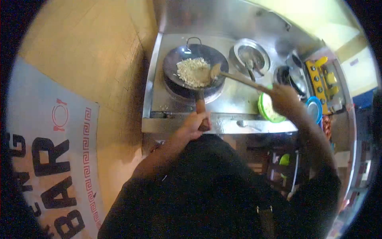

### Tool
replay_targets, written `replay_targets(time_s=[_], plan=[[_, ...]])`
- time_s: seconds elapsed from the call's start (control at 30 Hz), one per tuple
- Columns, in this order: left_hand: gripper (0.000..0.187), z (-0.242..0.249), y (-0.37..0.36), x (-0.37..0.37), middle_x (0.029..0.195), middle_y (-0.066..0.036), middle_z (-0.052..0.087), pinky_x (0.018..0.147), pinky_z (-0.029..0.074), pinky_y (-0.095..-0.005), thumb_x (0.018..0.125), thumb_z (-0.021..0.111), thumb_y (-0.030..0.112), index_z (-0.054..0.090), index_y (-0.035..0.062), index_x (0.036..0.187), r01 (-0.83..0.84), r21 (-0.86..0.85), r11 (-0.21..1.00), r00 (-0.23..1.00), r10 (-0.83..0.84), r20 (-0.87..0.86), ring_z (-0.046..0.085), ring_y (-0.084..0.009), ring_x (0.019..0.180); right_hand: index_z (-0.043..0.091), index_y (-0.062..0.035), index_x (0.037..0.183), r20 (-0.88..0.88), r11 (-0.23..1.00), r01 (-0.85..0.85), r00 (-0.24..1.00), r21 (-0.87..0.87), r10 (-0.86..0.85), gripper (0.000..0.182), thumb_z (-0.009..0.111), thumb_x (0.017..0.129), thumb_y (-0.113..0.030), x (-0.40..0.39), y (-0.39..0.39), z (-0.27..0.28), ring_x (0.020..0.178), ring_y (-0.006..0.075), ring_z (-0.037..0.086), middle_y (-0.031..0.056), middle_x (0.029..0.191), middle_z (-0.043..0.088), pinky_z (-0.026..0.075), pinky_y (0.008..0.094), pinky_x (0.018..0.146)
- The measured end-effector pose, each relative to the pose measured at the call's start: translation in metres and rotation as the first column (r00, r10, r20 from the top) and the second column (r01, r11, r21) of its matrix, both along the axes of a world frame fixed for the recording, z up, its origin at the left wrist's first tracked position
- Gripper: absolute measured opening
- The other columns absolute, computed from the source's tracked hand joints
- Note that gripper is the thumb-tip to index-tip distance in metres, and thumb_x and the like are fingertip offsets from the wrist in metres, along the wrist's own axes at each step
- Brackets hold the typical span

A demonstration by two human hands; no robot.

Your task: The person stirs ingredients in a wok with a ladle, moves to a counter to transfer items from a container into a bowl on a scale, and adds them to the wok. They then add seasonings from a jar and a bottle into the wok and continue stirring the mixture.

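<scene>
One hand, the left [193, 125], was clamped around the wooden handle [200, 104] of a dark wok [171, 65]. The wok was seated over a round burner [179, 96] at the left end of the steel table [238, 101], with its handle directed toward the wearer and its loop grip [194, 38] toward the steel backsplash [207, 18]. Pale, finely chopped food [193, 73] lay in the bowl of the wok, forward of the left hand and to the left of the right hand [284, 99].

The right hand, well apart from the left, was closed on the shaft of a long wok tool [240, 79]. The tool head was positioned inside the wok, at the right side of the food; its exact form was blurred.

The wok stood near the left edge of the table. A strip of steel surface separated it from a metal pot [234, 51], which held utensils [250, 69]. A green basket [261, 106] stood near the front edge, partly behind the right hand; contact could not be determined. A metal spoon [247, 126] lay on the front ledge [227, 128], between the left hand and the basket. A blue-rimmed bowl [314, 110] was located farther right.
</scene>
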State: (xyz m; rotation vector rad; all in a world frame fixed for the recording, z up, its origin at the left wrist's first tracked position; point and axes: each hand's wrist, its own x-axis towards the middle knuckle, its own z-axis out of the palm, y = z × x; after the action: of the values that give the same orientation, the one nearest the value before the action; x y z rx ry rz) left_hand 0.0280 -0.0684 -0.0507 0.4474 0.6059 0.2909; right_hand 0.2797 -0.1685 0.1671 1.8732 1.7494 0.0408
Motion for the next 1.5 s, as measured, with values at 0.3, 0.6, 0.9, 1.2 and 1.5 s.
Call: replay_targets(time_s=[0.3,0.6,0.9,1.2,1.5], plan=[[0.014,-0.058,-0.003,-0.007,0.073,-0.004,0.053,0.057,0.051,-0.0331,0.083,0.063,0.009,0.051,0.0062,0.090,-0.111,-0.124,0.986,0.991,0.119,0.063,0.057,-0.0168,0.065,0.047,-0.0083,0.129,-0.736,0.809,0.583,0.577,0.070,-0.353,0.042,0.045,0.088,-0.016,0.002,0.055,-0.171,0.081,0.0452,0.061,0.0288,0.086,0.062,0.049,0.0491,0.075],[0.018,-0.070,0.004,-0.012,0.074,-0.004,0.051,0.049,0.047,-0.0280,0.083,0.063,0.006,0.048,0.0083,0.094,-0.094,-0.162,0.982,0.989,0.111,0.102,0.053,-0.0139,0.058,0.052,-0.0063,0.126,-0.885,0.748,0.624,0.189,-0.227,-0.426,0.037,0.045,0.094,-0.023,-0.046,0.070,-0.138,0.048,0.0153,0.053,0.0092,0.066,0.057,0.046,0.0329,0.046],[0.021,-0.068,0.004,-0.008,0.072,-0.004,0.050,0.046,0.046,-0.0283,0.084,0.063,0.008,0.047,0.0078,0.096,-0.126,-0.067,0.990,0.992,0.127,0.010,0.052,-0.0143,0.054,0.053,-0.0010,0.097,-0.738,0.869,0.380,0.475,-0.318,-0.478,0.020,0.043,0.089,-0.017,-0.001,0.076,-0.137,0.053,0.0336,0.061,0.0191,0.069,0.060,0.051,0.0441,0.046],[0.022,-0.087,0.004,-0.005,0.072,-0.003,0.052,0.047,0.047,-0.0312,0.083,0.063,0.009,0.047,0.0092,0.098,-0.090,-0.022,0.996,0.991,0.092,0.096,0.053,-0.0149,0.053,0.052,-0.0043,0.090,-0.825,0.862,0.416,0.349,-0.289,-0.445,0.029,0.038,0.096,-0.030,0.045,0.137,-0.177,0.036,0.0182,0.050,0.0089,0.056,0.051,0.041,0.0356,0.032],[0.025,-0.092,0.003,-0.004,0.073,-0.002,0.053,0.049,0.048,-0.0331,0.084,0.064,0.011,0.047,0.0088,0.101,-0.086,-0.047,0.995,0.991,0.090,0.096,0.054,-0.0152,0.057,0.047,-0.0049,0.125,-0.429,0.989,0.111,0.902,0.098,-0.059,0.043,0.044,0.082,-0.008,0.078,0.118,-0.195,0.080,0.0353,0.064,0.0219,0.093,0.063,0.050,0.0483,0.071]])
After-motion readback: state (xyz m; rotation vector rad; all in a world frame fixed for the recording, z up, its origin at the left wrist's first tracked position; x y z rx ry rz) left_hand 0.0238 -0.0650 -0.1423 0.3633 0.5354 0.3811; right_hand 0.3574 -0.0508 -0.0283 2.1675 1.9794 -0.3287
